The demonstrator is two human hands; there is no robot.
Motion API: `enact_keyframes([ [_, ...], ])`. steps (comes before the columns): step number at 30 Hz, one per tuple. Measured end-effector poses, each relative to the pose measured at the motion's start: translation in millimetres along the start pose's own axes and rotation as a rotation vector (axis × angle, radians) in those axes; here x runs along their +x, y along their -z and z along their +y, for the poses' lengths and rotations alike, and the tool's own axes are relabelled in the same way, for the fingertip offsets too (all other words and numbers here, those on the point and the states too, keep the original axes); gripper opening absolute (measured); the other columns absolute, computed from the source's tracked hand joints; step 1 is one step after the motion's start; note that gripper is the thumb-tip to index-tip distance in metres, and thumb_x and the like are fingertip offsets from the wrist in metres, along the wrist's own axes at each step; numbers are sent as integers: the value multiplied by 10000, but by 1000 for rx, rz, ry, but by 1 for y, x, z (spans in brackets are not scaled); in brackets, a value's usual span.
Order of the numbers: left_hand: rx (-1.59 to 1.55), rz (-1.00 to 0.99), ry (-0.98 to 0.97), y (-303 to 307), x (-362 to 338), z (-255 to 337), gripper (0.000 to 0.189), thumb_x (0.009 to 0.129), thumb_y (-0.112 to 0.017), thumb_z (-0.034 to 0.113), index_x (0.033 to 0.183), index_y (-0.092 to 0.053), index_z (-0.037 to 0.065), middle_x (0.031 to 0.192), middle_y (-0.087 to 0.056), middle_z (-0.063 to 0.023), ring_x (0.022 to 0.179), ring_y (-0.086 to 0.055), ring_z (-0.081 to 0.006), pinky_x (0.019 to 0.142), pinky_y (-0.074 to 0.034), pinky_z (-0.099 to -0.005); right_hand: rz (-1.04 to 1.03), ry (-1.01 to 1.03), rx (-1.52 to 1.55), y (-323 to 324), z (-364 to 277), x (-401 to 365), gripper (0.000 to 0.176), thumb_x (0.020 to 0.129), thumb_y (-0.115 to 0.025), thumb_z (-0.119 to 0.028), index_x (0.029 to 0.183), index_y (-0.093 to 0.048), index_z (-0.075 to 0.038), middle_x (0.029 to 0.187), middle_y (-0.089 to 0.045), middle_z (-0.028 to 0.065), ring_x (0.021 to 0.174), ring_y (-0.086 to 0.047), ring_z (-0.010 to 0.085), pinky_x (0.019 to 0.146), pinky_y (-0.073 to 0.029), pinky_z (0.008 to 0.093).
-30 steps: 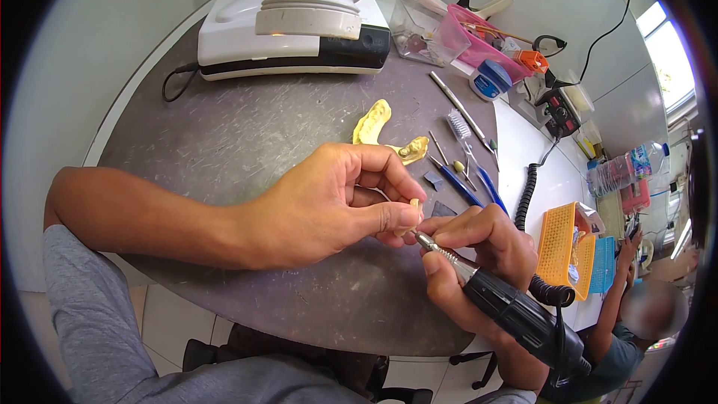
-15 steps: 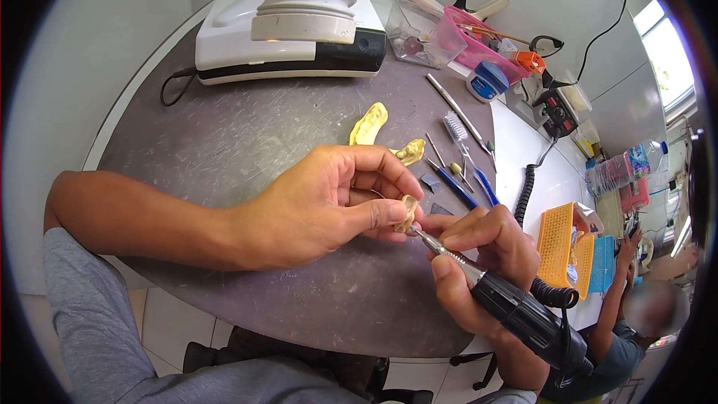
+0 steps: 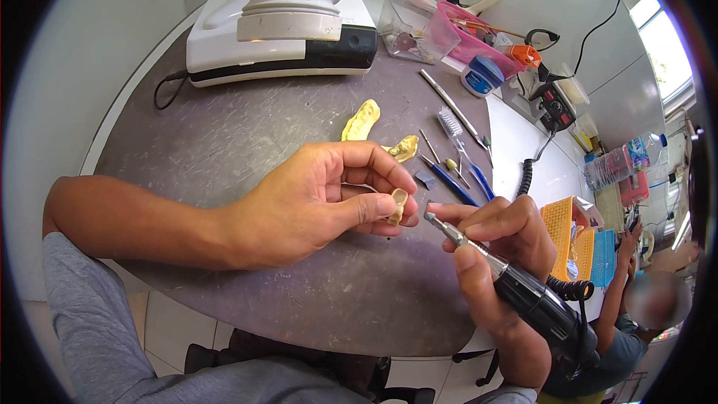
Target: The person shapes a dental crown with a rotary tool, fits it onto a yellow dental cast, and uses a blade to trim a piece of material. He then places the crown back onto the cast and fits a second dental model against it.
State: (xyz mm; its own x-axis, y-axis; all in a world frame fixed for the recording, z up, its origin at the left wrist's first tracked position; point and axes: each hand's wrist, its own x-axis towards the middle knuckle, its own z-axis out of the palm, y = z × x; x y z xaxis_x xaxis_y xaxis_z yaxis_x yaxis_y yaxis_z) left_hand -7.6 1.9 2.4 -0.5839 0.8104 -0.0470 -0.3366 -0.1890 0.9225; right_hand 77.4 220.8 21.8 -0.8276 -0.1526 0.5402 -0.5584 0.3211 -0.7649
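Above the table [image 3: 329,299], mid-frame, the left hand [image 3: 321,198] pinches a beige shell [image 3: 399,206], seemingly for steadiness, the right hand [image 3: 516,233] holding a drill [image 3: 535,298] pen-like.

A jar [image 3: 482,77] sits beside a pink basket [image 3: 477,48].

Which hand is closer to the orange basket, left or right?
Right. The right hand, holding the black handpiece, is close to the orange basket; the left hand is farther off, over the gray table.
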Motion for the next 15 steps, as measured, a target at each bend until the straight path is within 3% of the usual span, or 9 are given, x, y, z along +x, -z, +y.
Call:
enact_keyframes([
  [2,-28,18,16,-1,0,2,204,995,-575,81,1184,-544,9,1158,-627,-108,1100,-632,-175,998,-541,-332,-34,-84,1,2,-7,0,265,909,-653,-190,935,-470,0,774,-571,108,746,-638,162,933,-548,502],
  [3,-25,17,17,-1,0,2,204,995,-575,81,1184,-544,9,1158,-627,-108,1100,-632,-175,998,-541,-332,-32,-82,1,2,-6,0,265,909,-653,-190,935,-470,0,774,-571,108,746,-638,162,933,-548,502],
  [5,-18,15,-8,0,0,0,196,994,-574,77,1177,-545,12,1159,-631,-111,1101,-634,-177,1003,-541,-339,1,3,6,1,-2,0,195,771,-684,18,882,-525,40,764,-588,119,704,-664,184,854,-612,464],
  [15,1,43,-25,-4,-1,3,199,988,-578,58,1178,-540,13,1176,-623,-122,1084,-647,-178,951,-576,-338,-34,23,-57,-6,1,-2,216,767,-698,18,895,-526,42,744,-598,125,708,-673,211,834,-612,445],
])
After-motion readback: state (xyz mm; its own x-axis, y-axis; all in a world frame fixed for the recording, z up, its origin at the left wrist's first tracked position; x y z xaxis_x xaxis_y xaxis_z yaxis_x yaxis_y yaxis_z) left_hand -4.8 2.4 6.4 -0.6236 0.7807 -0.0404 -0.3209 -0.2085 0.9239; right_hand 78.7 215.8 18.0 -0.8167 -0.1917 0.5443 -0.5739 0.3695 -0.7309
